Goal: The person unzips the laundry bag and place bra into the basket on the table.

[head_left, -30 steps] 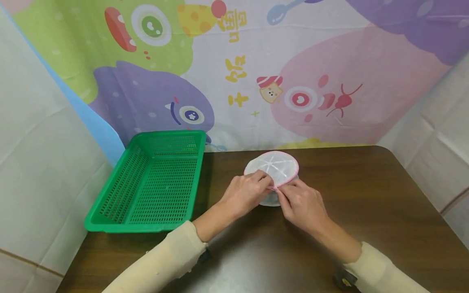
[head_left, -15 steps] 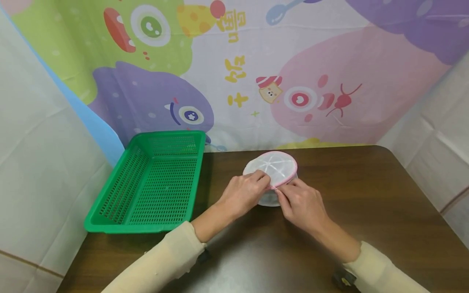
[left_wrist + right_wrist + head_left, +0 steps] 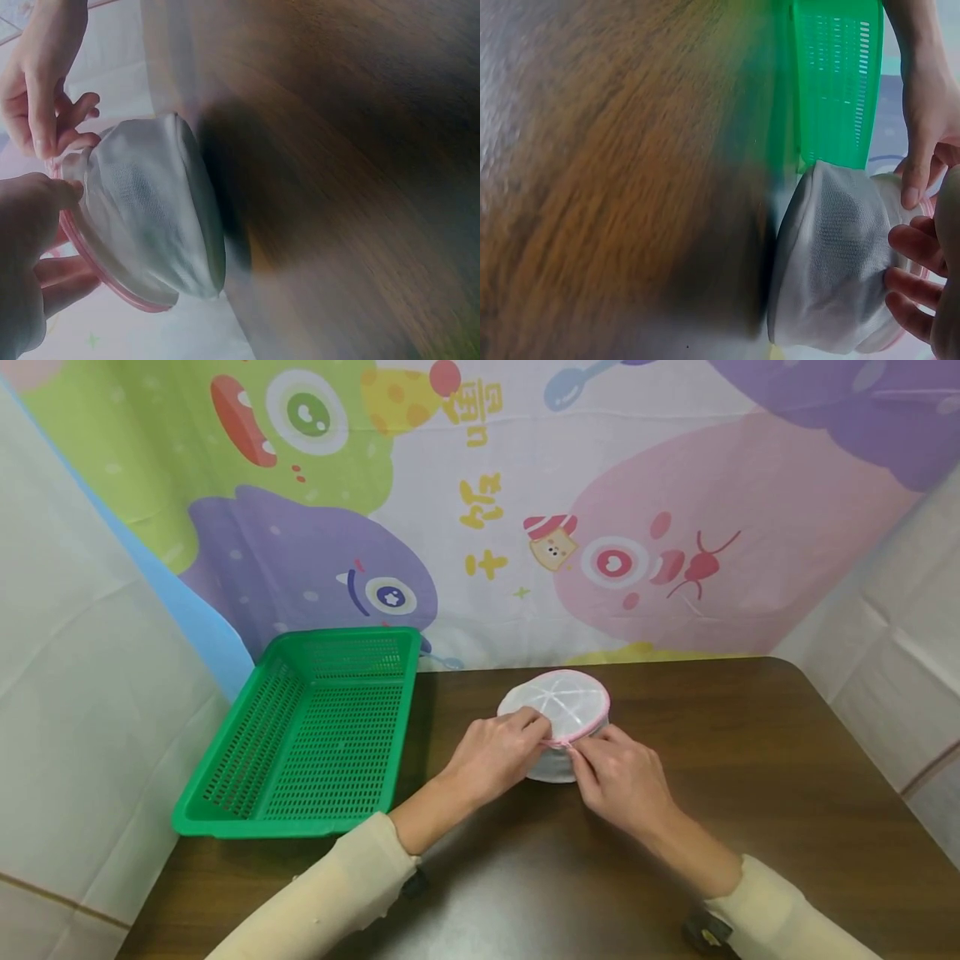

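Observation:
A round white mesh laundry bag [image 3: 576,700] with a pink zipper rim [image 3: 600,720] stands on the table at the centre of the head view. My left hand [image 3: 497,750] pinches the rim on the near left side, thumb against the mesh below the zipper. Close beside it, my right hand [image 3: 624,782] pinches the zipper at the near edge with thumb and forefinger. The right wrist view shows the bag's soft mesh side [image 3: 836,255] bulging, with the right hand's other fingers [image 3: 911,289] against it. What exactly the right fingertips hold is hidden.
A green perforated plastic basket [image 3: 407,735] stands at the left of the brown wooden table [image 3: 720,760]. Behind the table hangs a cartoon-printed cloth [image 3: 510,618], and pale panels [image 3: 82,693] flank both sides.
My left hand has shifted slightly left along the rim, and the gap between the two hands' fingertips has widened a little. Both hands still grip the bag; the basket has not moved.

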Tool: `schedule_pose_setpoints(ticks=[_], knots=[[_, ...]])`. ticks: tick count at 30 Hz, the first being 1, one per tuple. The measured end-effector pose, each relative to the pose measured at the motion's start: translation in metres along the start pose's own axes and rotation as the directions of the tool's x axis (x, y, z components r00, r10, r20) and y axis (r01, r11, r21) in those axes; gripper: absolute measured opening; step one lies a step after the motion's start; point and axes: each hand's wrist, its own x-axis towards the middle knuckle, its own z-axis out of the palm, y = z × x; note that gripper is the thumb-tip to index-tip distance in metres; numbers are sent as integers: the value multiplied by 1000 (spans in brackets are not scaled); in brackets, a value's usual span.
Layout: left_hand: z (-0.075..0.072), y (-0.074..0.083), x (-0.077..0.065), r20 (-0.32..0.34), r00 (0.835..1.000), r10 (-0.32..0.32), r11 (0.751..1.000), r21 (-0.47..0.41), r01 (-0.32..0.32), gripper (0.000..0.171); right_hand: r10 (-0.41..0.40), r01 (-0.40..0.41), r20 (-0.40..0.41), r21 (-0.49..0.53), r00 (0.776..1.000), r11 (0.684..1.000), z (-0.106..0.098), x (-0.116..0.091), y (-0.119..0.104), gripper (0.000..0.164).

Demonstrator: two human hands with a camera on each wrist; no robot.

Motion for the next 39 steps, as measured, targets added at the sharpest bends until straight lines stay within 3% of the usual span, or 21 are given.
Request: schedule_pose_setpoints(ticks=[7,15,29,39], knots=[[3,3,2,-16,1000,1,1000,1,-1,20,-6,6,14,-3,1000,1000,1,1,-4,9],[0,4,3,58,998,-10,1000,29,8,20,-5,5,5,-12,1000,1000,2,1,-4,9],[2,0,-2,24,1000,5,1000,16,-6,14,25,-25,13,-14,1000,1000,2,-3,2,12],[5,2,-3,41,999,-4,1000,-25,5,22,15,-15,14,-13,1000,1000,2,-4,-1,12]])
